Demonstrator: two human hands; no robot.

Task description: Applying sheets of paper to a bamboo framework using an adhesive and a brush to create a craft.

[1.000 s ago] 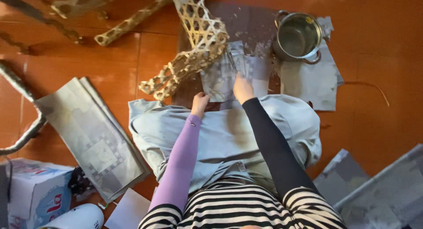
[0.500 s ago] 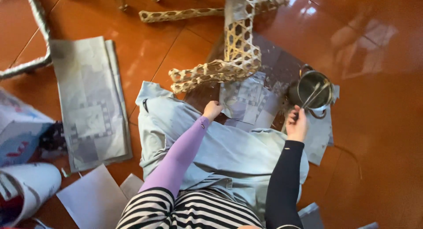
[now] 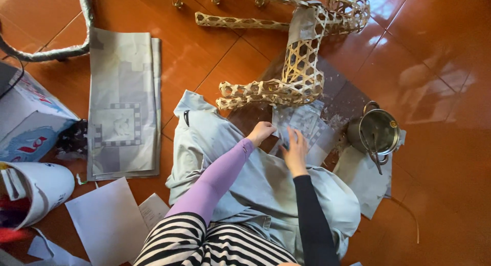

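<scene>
Pressing my left hand (image 3: 261, 132) and right hand (image 3: 295, 152), fingers spread flat, on wet newspaper (image 3: 302, 129) near the woven frame (image 3: 299, 76).

This looks like a home used as a craft space, with the work done on the floor. The glossy red-brown floor tiles (image 3: 440, 61) are of a household kind. Spread across them are a woven bamboo frame (image 3: 302, 66), sheets of newspaper (image 3: 123, 102), a small metal pot (image 3: 377, 133) standing on wet, paste-smeared paper, a white bucket (image 3: 38, 186) and loose sheets of white paper (image 3: 105, 220). A person sits on the floor among them.
</scene>
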